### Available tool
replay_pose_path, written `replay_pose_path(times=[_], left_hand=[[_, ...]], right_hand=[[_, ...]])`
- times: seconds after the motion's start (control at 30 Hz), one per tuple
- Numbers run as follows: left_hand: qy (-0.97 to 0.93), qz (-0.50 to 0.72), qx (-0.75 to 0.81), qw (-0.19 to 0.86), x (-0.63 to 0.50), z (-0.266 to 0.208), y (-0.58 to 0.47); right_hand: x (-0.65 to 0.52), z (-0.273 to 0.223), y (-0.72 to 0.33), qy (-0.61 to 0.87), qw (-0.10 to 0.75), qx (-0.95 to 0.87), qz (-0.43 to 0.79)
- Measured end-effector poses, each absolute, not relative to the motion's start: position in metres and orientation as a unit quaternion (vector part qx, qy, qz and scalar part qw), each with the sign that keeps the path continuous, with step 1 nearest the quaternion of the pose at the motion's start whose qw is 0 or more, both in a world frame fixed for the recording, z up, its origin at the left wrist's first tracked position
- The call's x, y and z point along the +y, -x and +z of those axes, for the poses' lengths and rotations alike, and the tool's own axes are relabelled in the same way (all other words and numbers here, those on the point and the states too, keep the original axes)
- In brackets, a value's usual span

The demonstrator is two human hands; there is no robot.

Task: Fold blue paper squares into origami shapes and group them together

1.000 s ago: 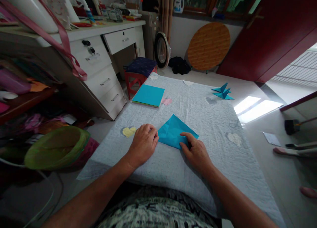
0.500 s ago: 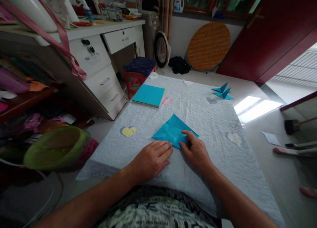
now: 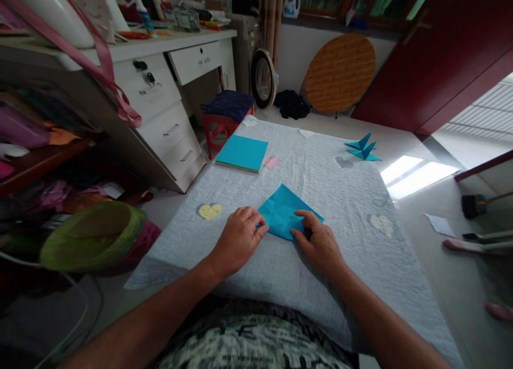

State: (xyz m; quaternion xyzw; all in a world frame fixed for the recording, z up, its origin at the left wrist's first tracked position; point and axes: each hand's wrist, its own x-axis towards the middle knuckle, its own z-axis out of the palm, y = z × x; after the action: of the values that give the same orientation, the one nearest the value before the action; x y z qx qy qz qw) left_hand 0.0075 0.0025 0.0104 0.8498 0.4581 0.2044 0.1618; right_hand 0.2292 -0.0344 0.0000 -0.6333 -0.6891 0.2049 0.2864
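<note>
A creased sheet of blue origami paper (image 3: 282,211) lies on the cloth in front of me, its point facing away. My left hand (image 3: 240,238) has thumb and fingers closed around the paper's left corner, which they cover. On the right side of the sheet rests my right hand (image 3: 320,243), index finger and thumb curled onto the paper and gripping its right part. Farther back on the left is a stack of coloured paper (image 3: 242,152) with a blue sheet on top. Folded blue paper figures (image 3: 364,150) with pointed wings stand at the far right corner.
A pale cloth with heart patches (image 3: 340,209) covers the table. Left are a white desk with drawers (image 3: 170,128) and a bin with a green liner (image 3: 88,238). Behind stand a stool (image 3: 228,110), an open washing machine (image 3: 262,80) and a round wooden board (image 3: 340,72).
My left hand has moved from the sheet's near edge, up and left, onto its left corner. The right hand stays in place on the paper.
</note>
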Motion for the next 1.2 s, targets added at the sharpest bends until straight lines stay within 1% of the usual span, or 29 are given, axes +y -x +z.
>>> replay_pose_path(times=[0.1, 0.3, 0.8, 1.03, 1.2], left_hand=[[-0.834, 0.209, 0.480, 0.174, 0.009, 0.012, -0.009], [-0.836, 0.196, 0.488, 0.158, 0.007, 0.008, -0.009], [-0.842, 0.121, 0.520, 0.079, 0.013, 0.009, -0.017], [-0.855, 0.113, 0.504, 0.039, 0.020, 0.008, -0.019], [-0.854, 0.103, 0.509, 0.031, 0.021, 0.006, -0.021]], right_hand=[[-0.034, -0.001, -0.228, 0.640, 0.294, -0.682, 0.197], [-0.034, -0.003, -0.226, 0.651, 0.305, -0.672, 0.177], [-0.034, -0.008, -0.225, 0.669, 0.306, -0.659, 0.155], [-0.033, -0.008, -0.224, 0.669, 0.313, -0.659, 0.142], [-0.034, -0.007, -0.223, 0.675, 0.311, -0.655, 0.137]])
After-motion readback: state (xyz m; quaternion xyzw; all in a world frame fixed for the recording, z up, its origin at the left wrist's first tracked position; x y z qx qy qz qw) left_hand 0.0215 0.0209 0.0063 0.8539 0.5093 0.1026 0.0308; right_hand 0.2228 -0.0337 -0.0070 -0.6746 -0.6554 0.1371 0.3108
